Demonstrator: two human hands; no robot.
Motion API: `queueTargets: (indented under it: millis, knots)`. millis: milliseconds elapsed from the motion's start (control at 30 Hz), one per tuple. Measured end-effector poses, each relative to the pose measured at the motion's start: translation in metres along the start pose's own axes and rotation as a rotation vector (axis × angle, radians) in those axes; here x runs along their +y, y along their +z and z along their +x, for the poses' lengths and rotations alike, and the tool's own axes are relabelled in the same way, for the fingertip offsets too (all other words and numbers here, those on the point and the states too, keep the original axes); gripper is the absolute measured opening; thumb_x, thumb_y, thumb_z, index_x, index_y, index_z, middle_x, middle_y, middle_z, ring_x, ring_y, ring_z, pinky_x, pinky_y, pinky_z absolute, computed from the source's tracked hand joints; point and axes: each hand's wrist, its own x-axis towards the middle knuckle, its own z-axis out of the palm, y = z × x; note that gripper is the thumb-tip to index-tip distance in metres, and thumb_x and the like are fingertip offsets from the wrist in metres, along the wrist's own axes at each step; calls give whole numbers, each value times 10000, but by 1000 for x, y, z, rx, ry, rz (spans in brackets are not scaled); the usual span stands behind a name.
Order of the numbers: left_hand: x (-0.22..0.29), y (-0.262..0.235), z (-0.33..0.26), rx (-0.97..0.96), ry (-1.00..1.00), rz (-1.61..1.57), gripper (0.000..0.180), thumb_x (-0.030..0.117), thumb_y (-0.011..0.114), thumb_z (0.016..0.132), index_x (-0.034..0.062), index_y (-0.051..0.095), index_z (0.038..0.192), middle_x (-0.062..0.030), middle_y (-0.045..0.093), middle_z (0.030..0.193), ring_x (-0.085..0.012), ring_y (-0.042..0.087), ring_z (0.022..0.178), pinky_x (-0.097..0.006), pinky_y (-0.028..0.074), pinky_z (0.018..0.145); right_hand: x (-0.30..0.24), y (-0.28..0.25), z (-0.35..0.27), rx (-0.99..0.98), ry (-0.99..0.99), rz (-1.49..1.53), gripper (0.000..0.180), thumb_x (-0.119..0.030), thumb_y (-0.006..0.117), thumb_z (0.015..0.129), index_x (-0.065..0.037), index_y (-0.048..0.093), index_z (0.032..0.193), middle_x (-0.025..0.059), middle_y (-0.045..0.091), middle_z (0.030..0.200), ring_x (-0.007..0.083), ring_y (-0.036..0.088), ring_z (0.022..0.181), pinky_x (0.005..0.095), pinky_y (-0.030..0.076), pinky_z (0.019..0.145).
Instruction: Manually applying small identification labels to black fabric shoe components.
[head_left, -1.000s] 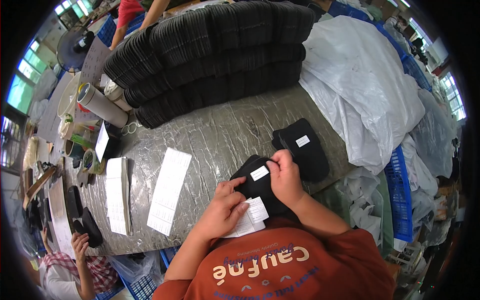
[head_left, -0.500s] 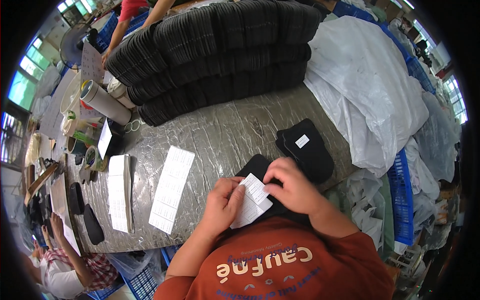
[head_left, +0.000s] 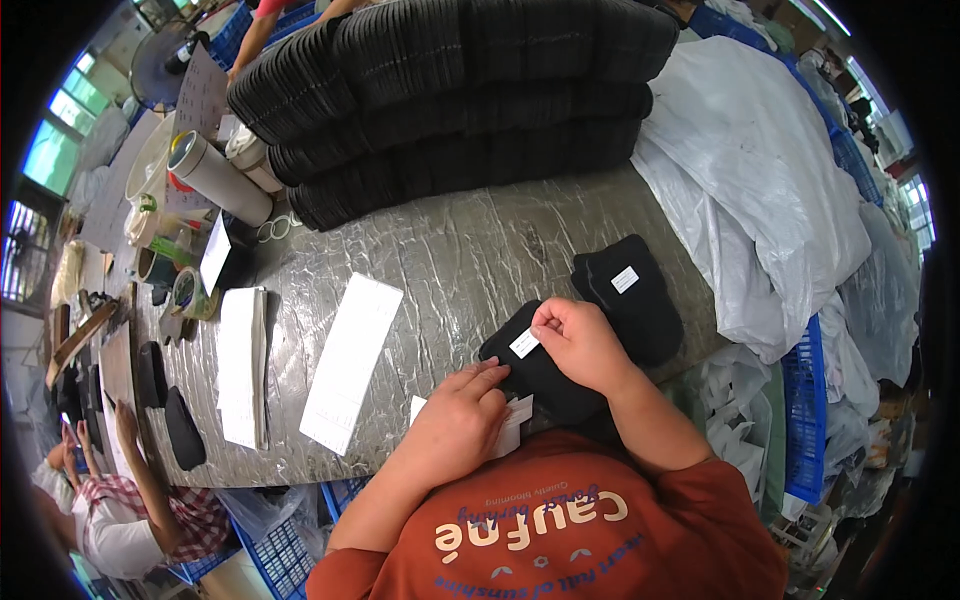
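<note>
The right hand (head_left: 580, 345) pinches a small white sticker (head_left: 524, 343) against a black fabric piece (head_left: 540, 375) lying at the near edge of the worktop (head_left: 450, 260). At 8 o'clock from it, the left hand (head_left: 455, 425) rests closed on a sheet of stickers (head_left: 512, 425). A finished black piece (head_left: 630, 295) lies at 1 o'clock.

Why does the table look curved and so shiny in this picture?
Head view: the fisheye lens bends the table edges and leaves black corners. Daylight from windows at the left glares off its glossy wrinkled covering. The right hand pressing a white label and the left hand are sharp, barely shadowed.
</note>
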Motion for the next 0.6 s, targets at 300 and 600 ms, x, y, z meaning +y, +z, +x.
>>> queueTargets:
  millis: [300,600]
  knots:
    - [-2,1,1,-9,-13,-5,106,62,643,801,-32,612,838,-196,611,1211,-358,562,1160,-433,456,965,2,4,3,7,-16,-94,106,-125,654,827,-20,649,830,147,673,778,306,660,717,382,511,644]
    - [-1,5,13,-58,38,194,111,114,603,798,7,620,819,-156,594,1277,-271,579,971,-392,424,874,10,7,3,79,-118,-113,98,-42,678,814,22,628,869,95,644,699,144,598,598,293,465,555]
